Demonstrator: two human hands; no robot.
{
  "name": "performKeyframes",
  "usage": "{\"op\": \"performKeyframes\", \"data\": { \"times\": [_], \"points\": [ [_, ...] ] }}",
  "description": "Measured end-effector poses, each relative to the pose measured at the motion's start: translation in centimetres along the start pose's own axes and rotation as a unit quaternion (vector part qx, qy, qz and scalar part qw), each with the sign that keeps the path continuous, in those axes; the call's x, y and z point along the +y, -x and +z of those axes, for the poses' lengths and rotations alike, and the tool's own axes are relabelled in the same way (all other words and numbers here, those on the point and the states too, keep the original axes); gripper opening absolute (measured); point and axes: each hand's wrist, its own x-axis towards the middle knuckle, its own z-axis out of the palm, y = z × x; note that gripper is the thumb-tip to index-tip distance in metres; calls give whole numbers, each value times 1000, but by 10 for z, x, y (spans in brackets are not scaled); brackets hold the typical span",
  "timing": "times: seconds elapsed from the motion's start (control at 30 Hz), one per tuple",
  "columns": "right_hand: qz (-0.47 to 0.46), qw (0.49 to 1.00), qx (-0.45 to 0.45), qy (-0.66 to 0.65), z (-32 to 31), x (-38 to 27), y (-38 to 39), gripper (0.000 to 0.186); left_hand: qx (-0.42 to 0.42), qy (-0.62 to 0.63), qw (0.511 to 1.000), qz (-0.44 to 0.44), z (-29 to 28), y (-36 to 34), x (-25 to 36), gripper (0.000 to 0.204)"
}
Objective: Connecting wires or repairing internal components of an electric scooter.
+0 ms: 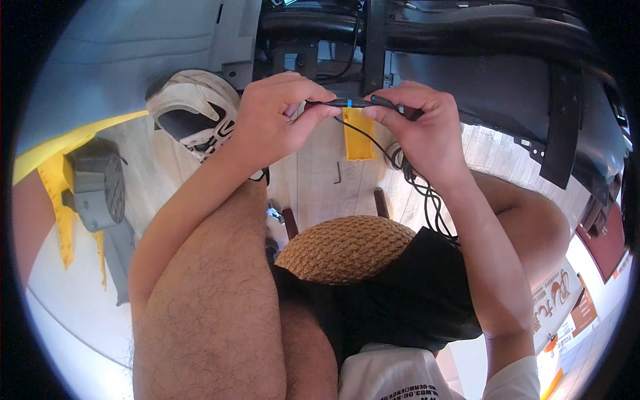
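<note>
A thin black cable connector point(349, 103) with a blue band stretches level between my two hands. My left hand point(279, 117) pinches its left end between thumb and fingertips. At the other end, the thumb and fingers of my right hand point(427, 127) are closed on it. A second short black piece with a bluish tip point(383, 101) sticks out from the right fingers; whether it belongs to the connector I cannot tell. From near the left fingertips a black cable point(363, 133) runs down to loose loops point(427, 190) beneath my right wrist.
A dark machine frame with a thick black tube point(480, 35) spans the far side. Below the connector is a yellow bracket point(360, 137). A small hex key point(338, 173) lies on the wooden floor. A woven stool seat point(347, 250) is between my legs; my shoe point(193, 110) is at left.
</note>
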Motion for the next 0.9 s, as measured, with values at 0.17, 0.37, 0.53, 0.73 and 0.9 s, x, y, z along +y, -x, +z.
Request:
{"op": "performKeyframes", "data": {
  "times": [0.17, 0.37, 0.53, 0.73, 0.9],
  "points": [
    [9, 1000, 6, 5, 3, -3, -3, 19, -15, 24, 996, -85, -2, 1, 8, 13],
    [4, 1000, -8, 8, 2, -3, -4, 20, -26, 57, 987, -151, -4, 0, 14, 12],
    [7, 1000, -8, 0, 2, -6, -5, 20, -25, 81, 984, -158, -4, 0, 14, 11],
    [17, 999, -27, 11, -1, -11, -6, 18, -58, 61, 982, -167, -8, 1, 15, 12],
    [-17, 999, -23, 40, 0, -11, -5, 18, -71, 35, 982, -173, -10, 1, 16, 12]
  ]
}}
